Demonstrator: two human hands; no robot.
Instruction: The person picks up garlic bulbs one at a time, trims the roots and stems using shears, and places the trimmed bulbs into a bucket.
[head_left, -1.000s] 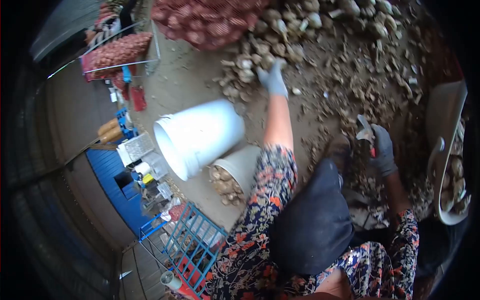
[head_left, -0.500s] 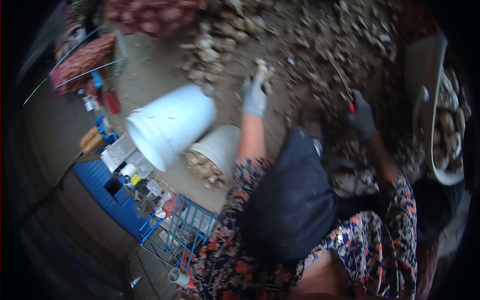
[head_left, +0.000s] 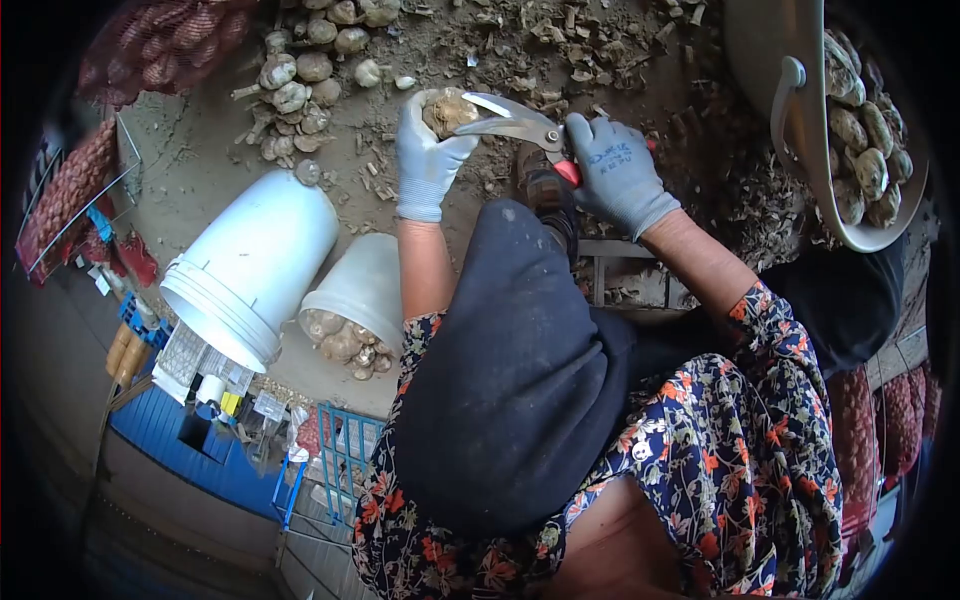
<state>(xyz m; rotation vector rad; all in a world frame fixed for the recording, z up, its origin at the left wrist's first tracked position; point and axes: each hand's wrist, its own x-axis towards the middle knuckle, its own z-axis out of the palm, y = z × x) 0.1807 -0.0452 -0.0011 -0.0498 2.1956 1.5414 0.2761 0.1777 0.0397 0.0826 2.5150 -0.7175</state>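
In a grey-white glove, my left hand (head_left: 424, 165) has its fingers wrapped round a garlic bulb (head_left: 447, 112). My right hand (head_left: 618, 165), also gloved, grips pruning shears (head_left: 522, 126) by their red handles. Their blades are apart and point left, with the tips right at the bulb's near side. A pile of garlic bulbs (head_left: 297, 97) lies on the ground to the left of my left hand. One loose bulb (head_left: 368, 73) sits closer to it. Cut stalks and dry scraps (head_left: 580, 50) cover the ground beyond the shears.
A large white bucket (head_left: 255, 250) lies tipped at the left, beside a smaller bucket (head_left: 368, 270) spilling garlic. A pale tub (head_left: 745, 70) full of bulbs stands at the right. A red mesh sack (head_left: 165, 45) is at the upper left. My dark-clothed knee (head_left: 500, 360) rises between my arms.
My hands have come together, bringing the shears' blades to the bulb. The left hand held a garlic piece lower and farther right before. The view has shifted and sharpened.
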